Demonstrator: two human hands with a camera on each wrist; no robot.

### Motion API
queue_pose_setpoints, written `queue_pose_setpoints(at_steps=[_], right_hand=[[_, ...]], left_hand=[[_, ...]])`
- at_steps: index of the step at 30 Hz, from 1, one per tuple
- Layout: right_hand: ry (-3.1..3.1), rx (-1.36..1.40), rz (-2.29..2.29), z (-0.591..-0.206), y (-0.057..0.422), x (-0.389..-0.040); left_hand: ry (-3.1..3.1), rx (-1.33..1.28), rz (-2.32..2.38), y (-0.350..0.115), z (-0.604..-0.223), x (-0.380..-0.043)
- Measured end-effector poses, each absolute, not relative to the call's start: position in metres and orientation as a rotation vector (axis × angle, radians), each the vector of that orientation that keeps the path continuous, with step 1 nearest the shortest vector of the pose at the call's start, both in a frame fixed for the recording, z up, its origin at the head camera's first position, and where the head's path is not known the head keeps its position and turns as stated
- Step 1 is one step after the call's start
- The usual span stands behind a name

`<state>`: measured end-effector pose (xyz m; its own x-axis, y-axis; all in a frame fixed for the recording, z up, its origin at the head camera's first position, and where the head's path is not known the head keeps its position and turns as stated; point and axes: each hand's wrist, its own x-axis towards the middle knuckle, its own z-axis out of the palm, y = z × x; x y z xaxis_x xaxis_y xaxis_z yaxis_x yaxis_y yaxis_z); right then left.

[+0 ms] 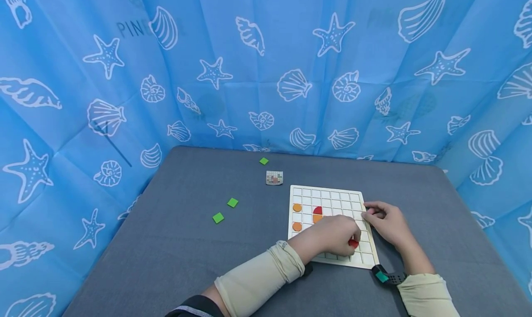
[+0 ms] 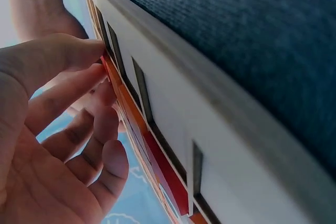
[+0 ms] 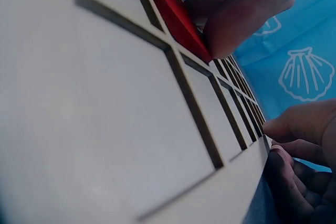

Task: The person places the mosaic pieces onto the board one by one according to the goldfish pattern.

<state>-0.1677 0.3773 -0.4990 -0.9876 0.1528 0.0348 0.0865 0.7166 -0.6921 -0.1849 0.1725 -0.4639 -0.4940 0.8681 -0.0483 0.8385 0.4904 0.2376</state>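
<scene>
A white grid board (image 1: pixel 365 260) lies on the grey table. My left hand (image 1: pixel 338 234) reaches over it and pinches a red piece (image 1: pixel 353 243) between thumb and finger. In the right wrist view that red piece (image 3: pixel 181 24) sits low against the grid cells. At the board's right edge, my right hand (image 1: pixel 388 222) grips the rim, thumb on top and the other fingers curled beside it. Set in the grid are two orange discs (image 1: pixel 297 207), a red quarter-round piece (image 1: pixel 317 210) and an orange piece (image 1: pixel 317 218). My left hand and forearm cover other cells.
Two green square tiles (image 1: pixel 232 202) lie left of the board, and another green tile (image 1: pixel 263 161) is near the table's far edge. A small card with a coloured grid (image 1: pixel 274 177) lies behind the board. A blue shell-print curtain (image 1: pixel 266 77) surrounds the table.
</scene>
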Motion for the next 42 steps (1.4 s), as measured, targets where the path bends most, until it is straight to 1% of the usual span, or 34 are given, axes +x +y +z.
queue_pose_setpoints(at_steps=[14,21,26,34,42], right_hand=[[-2.827,-0.203,1.107,-0.501,0.376,-0.168],[-2.827,-0.193,1.114,-0.499,0.376,-0.167],[-2.834,-0.226,1.117,-0.499,0.375,-0.167],[-2.847,-0.251,1.113,-0.500,0.375,-0.167],[-2.855,-0.251,1.109,-0.498,0.375,-0.169]], left_hand=[[2.548,1.528,0.274,0.170,-0.466,-0.185],[2.479,1.537,0.476,0.151,-0.463,-0.191],[2.488,1.471,0.616,0.112,-0.462,-0.205],[2.592,1.177,0.821,0.026,-0.464,-0.231],[2.708,0.940,0.930,-0.062,-0.463,-0.242]])
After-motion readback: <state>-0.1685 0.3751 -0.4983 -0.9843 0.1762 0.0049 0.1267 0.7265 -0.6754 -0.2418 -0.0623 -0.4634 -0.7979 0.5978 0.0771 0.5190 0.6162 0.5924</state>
